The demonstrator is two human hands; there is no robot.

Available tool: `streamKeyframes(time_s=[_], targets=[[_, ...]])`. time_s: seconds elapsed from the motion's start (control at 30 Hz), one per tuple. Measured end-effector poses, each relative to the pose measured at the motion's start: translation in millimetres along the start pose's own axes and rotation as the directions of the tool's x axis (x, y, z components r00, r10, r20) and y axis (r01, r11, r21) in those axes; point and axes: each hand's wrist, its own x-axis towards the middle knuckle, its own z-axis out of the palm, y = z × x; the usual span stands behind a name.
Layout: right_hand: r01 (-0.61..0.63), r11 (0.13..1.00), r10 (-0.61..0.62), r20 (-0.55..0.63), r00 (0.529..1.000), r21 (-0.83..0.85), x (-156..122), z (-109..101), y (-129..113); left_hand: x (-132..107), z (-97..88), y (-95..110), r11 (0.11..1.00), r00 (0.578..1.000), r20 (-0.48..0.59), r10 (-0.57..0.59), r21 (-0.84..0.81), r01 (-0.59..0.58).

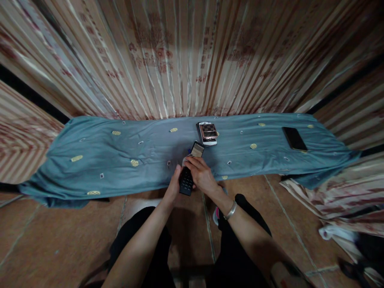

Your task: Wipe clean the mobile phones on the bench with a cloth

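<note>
A black phone (186,182) with a number keypad and a lit-looking pale screen (197,149) is held above the near edge of the cloth-covered surface. My left hand (174,184) grips it along its left side. Across its middle lies my right hand (200,171), fingers bent together, with a small whitish piece of cloth or tissue (185,161) showing at the fingertips. Just beyond sits a small pile of phones: a white phone (209,142) with a checkered, copper-rimmed phone (208,130) on top.
A dark smartphone (294,139) lies on the right part of the blue-green cloth (153,156). Striped curtains (180,60) hang behind it and at both sides. Brown floor tiles (264,216) show below, with my knees close to the front edge.
</note>
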Motion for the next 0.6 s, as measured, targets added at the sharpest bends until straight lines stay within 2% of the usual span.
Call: streamKeyframes(time_s=[0.3, 0.6], targets=[[-0.002, 1.0, 0.002, 0.033, 0.999, 0.005, -1.3, 0.0, -0.4, -4.4, 4.1, 9.2, 0.995, 1.0, 0.013, 0.008, -0.096, -0.007], [-0.081, 0.997, 0.081, 0.013, 0.997, 0.007, 2.0, -4.5, 5.8, -4.7, -0.5, 6.4, 1.0, 1.0, 0.026, -0.008, 0.004, 0.008]])
